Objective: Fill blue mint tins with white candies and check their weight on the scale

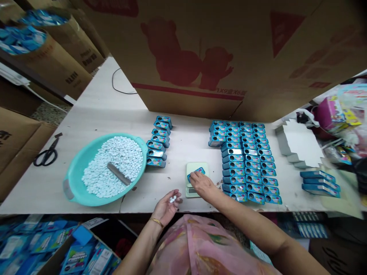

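My right hand (202, 184) rests on a small blue tin (196, 173) that lies on a pale green scale (195, 179), fingers closed on the tin's near edge. My left hand (168, 205) is cupped palm up at the table's front edge, holding a few white tablets (172, 199). A teal basin (75, 179) heaped with white tablets and a metal scoop (119, 173) stands to the left. A column of blue tins (158, 143) lies beside the basin. Several rows of blue tins (249, 160) lie right of the scale.
A big cardboard box (229, 53) stands at the back of the table. Black scissors (46, 154) lie at the far left, a flat white carton (299, 144) and stacked blue tins (319, 183) at the right. Boxes of blue packets sit below the table edge.
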Demonstrator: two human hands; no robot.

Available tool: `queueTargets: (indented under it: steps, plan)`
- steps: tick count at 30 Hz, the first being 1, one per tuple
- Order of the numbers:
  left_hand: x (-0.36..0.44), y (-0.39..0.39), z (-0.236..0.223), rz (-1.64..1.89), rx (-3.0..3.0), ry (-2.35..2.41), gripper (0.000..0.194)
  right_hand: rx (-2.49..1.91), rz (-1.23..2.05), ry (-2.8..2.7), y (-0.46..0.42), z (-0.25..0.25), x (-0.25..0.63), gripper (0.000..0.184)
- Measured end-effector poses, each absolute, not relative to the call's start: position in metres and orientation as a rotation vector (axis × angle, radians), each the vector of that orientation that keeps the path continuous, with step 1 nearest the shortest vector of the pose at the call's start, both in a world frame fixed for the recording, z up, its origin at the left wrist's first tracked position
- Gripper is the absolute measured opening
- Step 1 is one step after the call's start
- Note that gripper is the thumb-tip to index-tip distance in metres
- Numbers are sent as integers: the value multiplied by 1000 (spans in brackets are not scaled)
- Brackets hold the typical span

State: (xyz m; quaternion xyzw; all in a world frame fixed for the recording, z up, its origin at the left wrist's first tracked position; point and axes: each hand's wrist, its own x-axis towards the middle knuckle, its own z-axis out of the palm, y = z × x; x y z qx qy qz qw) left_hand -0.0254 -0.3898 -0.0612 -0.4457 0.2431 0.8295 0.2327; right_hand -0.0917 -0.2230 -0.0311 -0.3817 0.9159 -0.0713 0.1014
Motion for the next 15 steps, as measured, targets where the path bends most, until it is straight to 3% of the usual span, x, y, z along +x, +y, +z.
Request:
queueTargets:
  steps: [5,10,15]
  plan:
    - [-21,-391,-64,2282,-1194,648,11,-1029,-802,2607,-203,-29,-88,44]
    - [-21,-389,-67,2285,-1192,613,12,-695,-1418,2542,-190,-38,-91,31]
    - [-23,-390,-67,2285,-1245,596,12,-497,-1558,2519,-181,-40,-99,24]
